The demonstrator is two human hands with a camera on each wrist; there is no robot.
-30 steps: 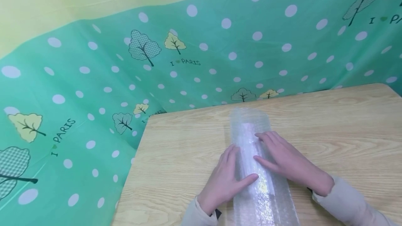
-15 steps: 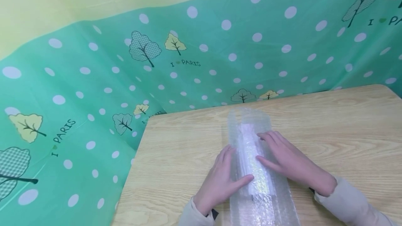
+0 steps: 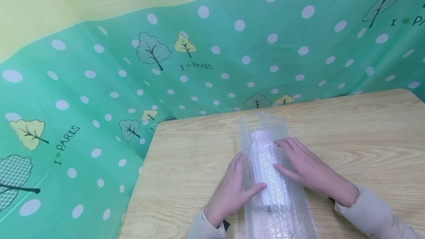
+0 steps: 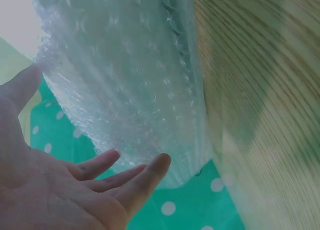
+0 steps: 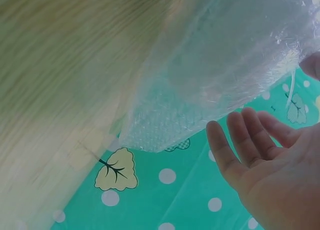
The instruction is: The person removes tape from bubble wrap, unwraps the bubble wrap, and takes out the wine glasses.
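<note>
A long strip of clear bubble wrap (image 3: 282, 226) lies lengthwise on the table, folded around a pale, pleated-looking bundle (image 3: 267, 176) whose kind I cannot make out. Along the bundle's left side rests my left hand (image 3: 229, 193), fingers at the wrap's edge and thumb over the top. My right hand (image 3: 307, 165) touches the right side, its fingers lightly bent and thumb spread. In the left wrist view, the wrap (image 4: 125, 85) rises beside my spread fingers. The right wrist view has the wrap (image 5: 215, 65) next to my relaxed fingers; neither hand closes around it.
The wood-grain table (image 3: 358, 135) extends to both sides of the wrap. Behind it and at the left hangs a green dotted cloth (image 3: 206, 65) printed with trees. The far end of the wrap lies near the table's back edge.
My hands have moved slightly apart, left hand leftward and right hand rightward. The wrap has spread a little at the left, and the bundle's lower edge now shows more clearly.
</note>
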